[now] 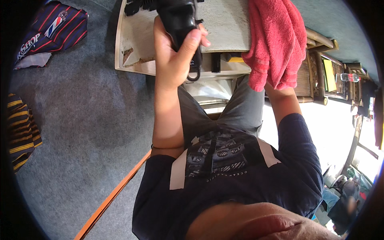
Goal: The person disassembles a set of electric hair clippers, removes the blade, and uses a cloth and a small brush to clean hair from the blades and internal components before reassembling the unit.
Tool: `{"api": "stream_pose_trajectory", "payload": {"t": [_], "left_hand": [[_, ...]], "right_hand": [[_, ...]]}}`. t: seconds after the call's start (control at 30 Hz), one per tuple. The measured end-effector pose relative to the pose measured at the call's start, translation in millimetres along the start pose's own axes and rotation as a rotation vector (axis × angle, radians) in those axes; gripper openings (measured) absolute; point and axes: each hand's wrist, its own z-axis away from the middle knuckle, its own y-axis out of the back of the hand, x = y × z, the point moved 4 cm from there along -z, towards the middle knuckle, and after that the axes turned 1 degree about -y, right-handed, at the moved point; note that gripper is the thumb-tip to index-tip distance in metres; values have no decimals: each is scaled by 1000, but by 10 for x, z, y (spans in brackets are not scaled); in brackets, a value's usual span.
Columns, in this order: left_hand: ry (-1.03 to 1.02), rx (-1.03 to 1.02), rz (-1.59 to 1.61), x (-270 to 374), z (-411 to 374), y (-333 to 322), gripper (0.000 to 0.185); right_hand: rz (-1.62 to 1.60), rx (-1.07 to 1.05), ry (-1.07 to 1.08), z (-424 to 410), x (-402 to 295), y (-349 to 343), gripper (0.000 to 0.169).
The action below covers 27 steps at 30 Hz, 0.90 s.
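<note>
My left hand [172,64] is wrapped around a black hair clipper [180,18], thumb along its body. The clipper's hanging loop points down toward me, and its upper end runs out of the picture. Over my right hand hangs a red terry towel [277,45]; the cloth hides the fingers, and just the wrist shows below its hem. Both hands are at a pale wooden table [225,33] in front of me. Black clipper guard combs [135,7] lie at its far left corner, partly cut off by the frame.
The table's front edge is chipped, with a black object [216,62] and a yellow one [235,58] beneath it. Bamboo seats [303,72] stand to the right, one bearing a plastic bottle [350,77]. A striped cloth [57,33] is at upper left. An orange strip [114,195] crosses the floor.
</note>
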Motion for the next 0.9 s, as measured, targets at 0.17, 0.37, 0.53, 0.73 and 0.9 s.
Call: {"api": "stream_pose_trajectory", "payload": {"t": [0.17, 0.37, 0.53, 0.73, 0.9], "left_hand": [[73, 91, 70, -5, 42, 108, 32], [187, 137, 273, -93, 68, 221, 41], [207, 137, 293, -133, 73, 263, 40], [207, 148, 236, -103, 47, 245, 37], [200, 150, 196, -112, 41, 252, 36]], "right_hand": [[-69, -57, -2, 283, 261, -408, 35], [-152, -219, -16, 1130, 724, -1316, 28], [-195, -291, -213, 1285, 655, -1327, 24], [-303, -429, -504, 1537, 759, -1503, 24], [-307, -449, -646, 1809, 891, -1682, 24]]}}
